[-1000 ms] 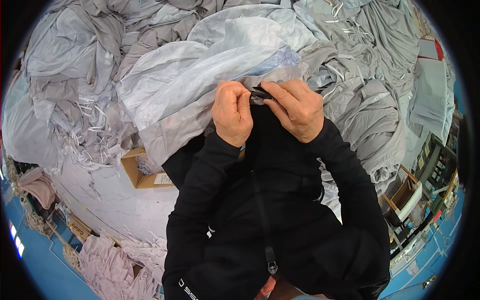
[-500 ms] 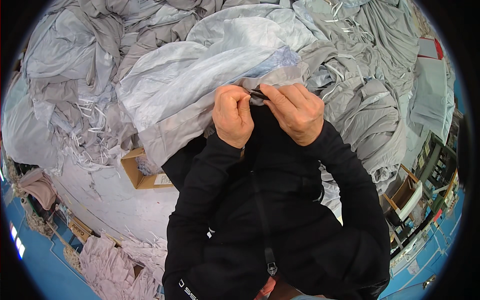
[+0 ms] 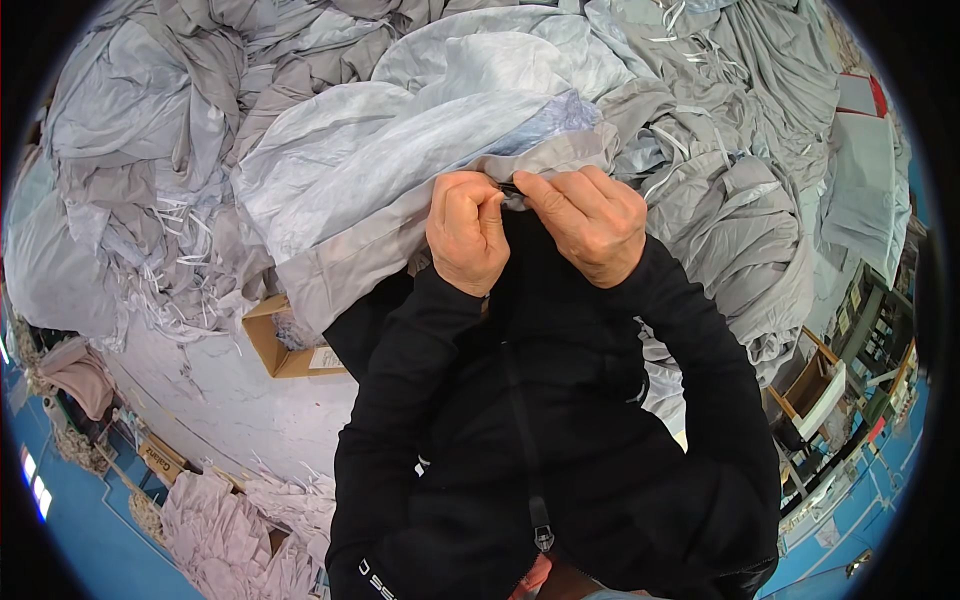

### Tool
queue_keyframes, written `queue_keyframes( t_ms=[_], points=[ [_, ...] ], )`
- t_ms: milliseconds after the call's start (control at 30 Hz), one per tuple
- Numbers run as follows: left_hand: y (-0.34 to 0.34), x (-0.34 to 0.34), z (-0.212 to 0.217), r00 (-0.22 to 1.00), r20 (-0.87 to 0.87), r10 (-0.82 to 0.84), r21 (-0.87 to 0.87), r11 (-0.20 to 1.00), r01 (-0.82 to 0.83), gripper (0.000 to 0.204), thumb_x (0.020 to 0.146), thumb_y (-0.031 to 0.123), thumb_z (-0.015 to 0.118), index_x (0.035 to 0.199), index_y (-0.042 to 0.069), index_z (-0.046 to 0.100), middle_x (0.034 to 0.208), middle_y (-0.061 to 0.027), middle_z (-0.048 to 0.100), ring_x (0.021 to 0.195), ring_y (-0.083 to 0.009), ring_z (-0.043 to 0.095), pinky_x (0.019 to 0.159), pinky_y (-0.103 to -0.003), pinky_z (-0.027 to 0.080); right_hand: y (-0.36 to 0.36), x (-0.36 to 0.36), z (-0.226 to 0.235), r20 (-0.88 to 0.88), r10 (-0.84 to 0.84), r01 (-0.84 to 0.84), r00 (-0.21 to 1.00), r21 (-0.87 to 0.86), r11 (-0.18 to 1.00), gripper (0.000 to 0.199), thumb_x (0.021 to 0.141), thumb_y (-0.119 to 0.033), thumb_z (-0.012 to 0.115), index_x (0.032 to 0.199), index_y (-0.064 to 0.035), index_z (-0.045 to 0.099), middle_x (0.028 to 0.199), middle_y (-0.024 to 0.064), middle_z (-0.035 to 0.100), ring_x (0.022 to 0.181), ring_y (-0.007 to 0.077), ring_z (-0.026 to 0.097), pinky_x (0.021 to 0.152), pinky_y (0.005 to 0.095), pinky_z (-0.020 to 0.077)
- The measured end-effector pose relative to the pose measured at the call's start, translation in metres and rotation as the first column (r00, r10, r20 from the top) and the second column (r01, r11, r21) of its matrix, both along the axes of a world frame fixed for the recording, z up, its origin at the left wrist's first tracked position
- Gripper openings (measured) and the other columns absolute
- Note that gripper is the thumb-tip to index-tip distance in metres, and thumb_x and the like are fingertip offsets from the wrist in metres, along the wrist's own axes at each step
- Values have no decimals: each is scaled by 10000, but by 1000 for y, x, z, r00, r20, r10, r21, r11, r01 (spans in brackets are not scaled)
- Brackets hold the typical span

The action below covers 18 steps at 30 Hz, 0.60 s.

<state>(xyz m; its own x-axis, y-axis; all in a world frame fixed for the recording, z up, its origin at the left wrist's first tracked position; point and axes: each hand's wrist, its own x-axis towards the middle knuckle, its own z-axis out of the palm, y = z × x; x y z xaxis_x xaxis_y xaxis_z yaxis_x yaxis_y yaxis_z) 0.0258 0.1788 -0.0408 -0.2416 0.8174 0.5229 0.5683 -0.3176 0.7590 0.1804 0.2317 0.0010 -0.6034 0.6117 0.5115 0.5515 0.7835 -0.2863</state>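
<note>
My left hand (image 3: pixel 468 235) is closed in a pinch on the hem of a pale grey and blue sheet of fabric (image 3: pixel 390 150), which spreads away from me over the heap. Close beside it, my right hand (image 3: pixel 590 225) has thumb and index finger pressed together at the same grey edge. A small dark, thin thing (image 3: pixel 508 188) shows between the two sets of fingertips. Most of it is hidden by the fingers, so its kind cannot be made out. The grey border of the sheet hangs down to the left of my left hand.
Heaps of grey and pale blue fabric (image 3: pixel 150 100) with white ties surround the work. An open cardboard box (image 3: pixel 262 340) stands on the white marbled table (image 3: pixel 230 400). Pink fabric (image 3: pixel 215 530) lies lower left, and a cluttered shelf (image 3: pixel 820 400) stands at the right.
My right fingertips have shifted slightly, and less of the dark thing shows between them now. The left hand and the sheet have hardly moved.
</note>
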Motion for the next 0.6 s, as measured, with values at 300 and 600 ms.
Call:
queue_keyframes(
  t_ms=[300,600],
  points=[
    [-1,-2,2,999,36,1,3,1000,-1,107,865,-25,623,879,21,527,846,-136,590,750,-292,573,662,-349,487,4,2,2,-66,6,-8,998,-20,1000,385,641,5,772,1014,-72,718,747,14,602,600,183,565,515,300,462],
    [-72,-65,74,932,232,277,3,958,-286,51,950,-32,471,923,-9,507,867,-152,602,761,-224,599,705,-322,510,5,25,15,-224,-89,32,971,-246,969,335,745,21,759,1071,-34,701,742,67,600,586,175,545,518,281,425]
  ],
)
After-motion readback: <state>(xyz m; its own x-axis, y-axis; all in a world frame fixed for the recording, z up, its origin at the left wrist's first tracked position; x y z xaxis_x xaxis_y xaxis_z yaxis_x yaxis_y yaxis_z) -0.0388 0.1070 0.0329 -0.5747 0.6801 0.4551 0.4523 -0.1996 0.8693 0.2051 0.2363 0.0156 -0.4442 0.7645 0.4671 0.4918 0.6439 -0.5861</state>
